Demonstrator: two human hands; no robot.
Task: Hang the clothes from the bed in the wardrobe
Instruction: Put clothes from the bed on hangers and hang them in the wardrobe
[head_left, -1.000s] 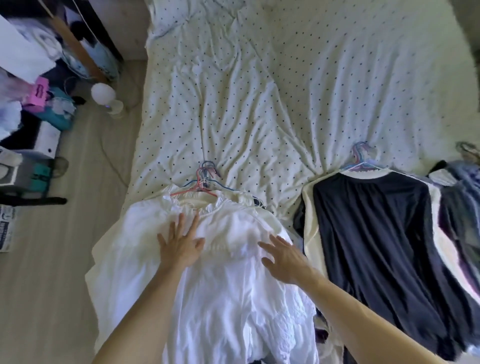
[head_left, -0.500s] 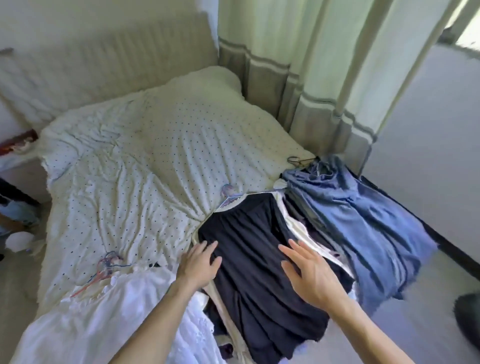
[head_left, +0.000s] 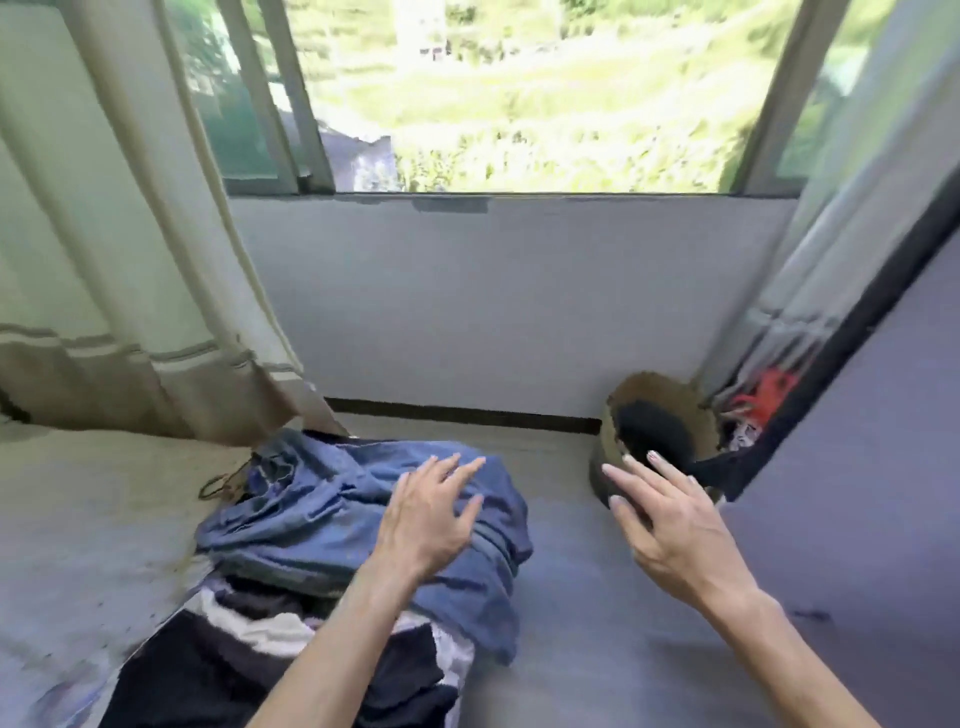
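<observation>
head view is showing the left hand (head_left: 426, 514), fingers spread and straight, reaching over the blue garment (head_left: 322, 514) lying crumpled on the corner of the bed (head_left: 93, 519) atop dark clothes (head_left: 208, 670), while the right hand (head_left: 670, 525), also spread and holding nothing, is hovering before a woven basket (head_left: 654, 410).

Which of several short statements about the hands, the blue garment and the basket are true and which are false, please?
1. The left hand is spread open over the blue garment. True.
2. The right hand grips a hanger. False: it is open and holds nothing.
3. The blue garment hangs in a wardrobe. False: it lies crumpled on a pile of clothes.
4. The basket stands on the floor near the wall below the window. True.
</observation>
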